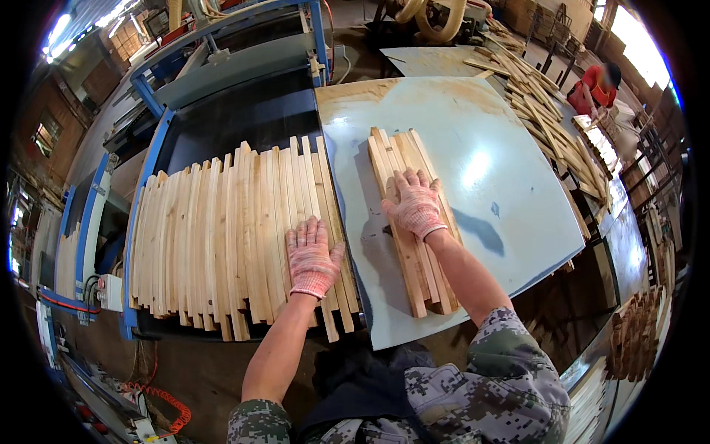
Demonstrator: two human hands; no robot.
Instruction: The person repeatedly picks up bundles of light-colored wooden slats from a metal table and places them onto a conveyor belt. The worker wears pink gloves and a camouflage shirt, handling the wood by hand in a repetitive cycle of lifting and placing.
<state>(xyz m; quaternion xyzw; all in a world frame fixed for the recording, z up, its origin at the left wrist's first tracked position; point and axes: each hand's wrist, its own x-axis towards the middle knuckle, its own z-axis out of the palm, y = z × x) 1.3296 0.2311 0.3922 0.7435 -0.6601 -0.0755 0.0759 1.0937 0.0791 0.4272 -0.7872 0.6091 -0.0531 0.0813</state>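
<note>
Both my hands wear pinkish-white knit work gloves. My left hand (312, 255) lies flat, fingers stretched, on the right part of a row of wooden strips (214, 237). These pale strips lie side by side on a black conveyor belt (229, 122), their ends uneven. On the light grey-blue sheet tabletop (510, 214), a small stack of wooden strips (403, 251) lies lengthwise away from me. My right hand (416, 201) rests on top of that stack with its fingers spread. The palms hide the wood beneath them.
A blue machine frame (222, 33) spans the belt's far end. Loose wooden slats (551, 133) are heaped beyond the tabletop at right, near a person in red (594, 89). A dark-brown wood stack (636, 333) stands at lower right. A red coiled hose (177, 411) hangs at lower left.
</note>
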